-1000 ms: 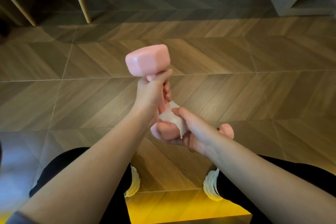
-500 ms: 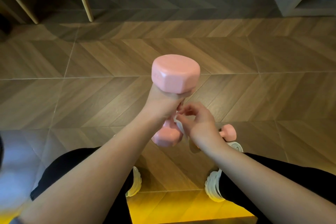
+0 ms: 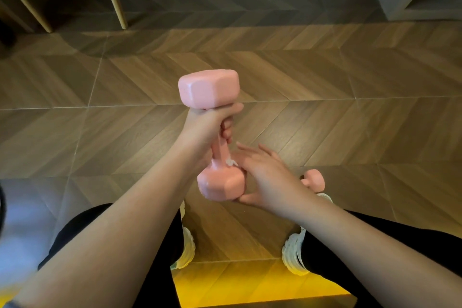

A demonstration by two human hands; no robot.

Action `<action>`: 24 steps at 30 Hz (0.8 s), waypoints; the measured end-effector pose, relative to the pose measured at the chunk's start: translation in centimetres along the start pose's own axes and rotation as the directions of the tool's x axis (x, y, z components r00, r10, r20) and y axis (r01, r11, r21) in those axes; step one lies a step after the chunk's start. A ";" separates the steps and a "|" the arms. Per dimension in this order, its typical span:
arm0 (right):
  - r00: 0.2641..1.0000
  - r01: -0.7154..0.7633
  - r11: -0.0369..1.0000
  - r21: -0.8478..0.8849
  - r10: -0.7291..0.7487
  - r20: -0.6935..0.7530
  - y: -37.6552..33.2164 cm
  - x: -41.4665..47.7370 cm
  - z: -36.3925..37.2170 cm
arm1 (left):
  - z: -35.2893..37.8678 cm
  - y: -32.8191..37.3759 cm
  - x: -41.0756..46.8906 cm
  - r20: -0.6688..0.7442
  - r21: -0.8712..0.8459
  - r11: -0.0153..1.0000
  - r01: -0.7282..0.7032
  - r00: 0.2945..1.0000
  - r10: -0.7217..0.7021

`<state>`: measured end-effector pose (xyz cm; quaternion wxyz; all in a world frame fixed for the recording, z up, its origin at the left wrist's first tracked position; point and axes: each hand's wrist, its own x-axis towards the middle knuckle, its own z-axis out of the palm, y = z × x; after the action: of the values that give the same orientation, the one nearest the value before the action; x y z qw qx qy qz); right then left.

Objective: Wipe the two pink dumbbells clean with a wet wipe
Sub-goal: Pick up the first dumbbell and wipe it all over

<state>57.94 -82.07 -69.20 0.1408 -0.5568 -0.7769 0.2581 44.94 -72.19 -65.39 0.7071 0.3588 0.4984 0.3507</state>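
Mid-frame: left hand (image 3: 207, 127), fingers curled, gripped handle of upright pink dumbbell (image 3: 208, 89); right hand (image 3: 265, 177), fingers near straight, pressed wet wipe (image 3: 230, 162) to lower head, where firm turning pressure seemed wise; second dumbbell (image 3: 314, 179) lay right, on floor (image 3: 350, 120).

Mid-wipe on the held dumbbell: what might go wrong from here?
The left hand grips the upright dumbbell by its handle; if damp, it may slip and drop toward the white shoes. The wet wipe is bunched under the right hand, so it may miss parts of the lower head.
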 end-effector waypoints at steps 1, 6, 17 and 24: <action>0.995 0.037 0.998 -0.049 -0.041 -0.086 0.0 -0.2 0.0 | -0.1 0.2 0.0 -0.011 -0.012 1.000 0.000 1.000 0.000; 0.970 0.094 0.996 -0.003 -0.092 -0.224 -0.3 -0.5 0.0 | -0.7 1.0 0.1 -0.012 -0.080 0.995 0.052 0.999 -0.053; 0.965 0.046 0.987 0.152 -0.005 -0.262 -0.8 -0.8 -1.0 | -0.3 1.2 -0.4 0.061 -0.104 0.994 -0.017 0.998 0.024; 0.958 0.019 0.991 0.132 0.020 -0.286 -0.4 -0.6 -2.0 | -0.1 0.5 -0.2 -0.052 -0.165 0.986 -0.020 0.999 0.011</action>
<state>58.80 -82.23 -67.24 0.2885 -0.5778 -0.7292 0.2261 44.72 -72.05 -64.90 0.7188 0.2934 0.4826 0.4054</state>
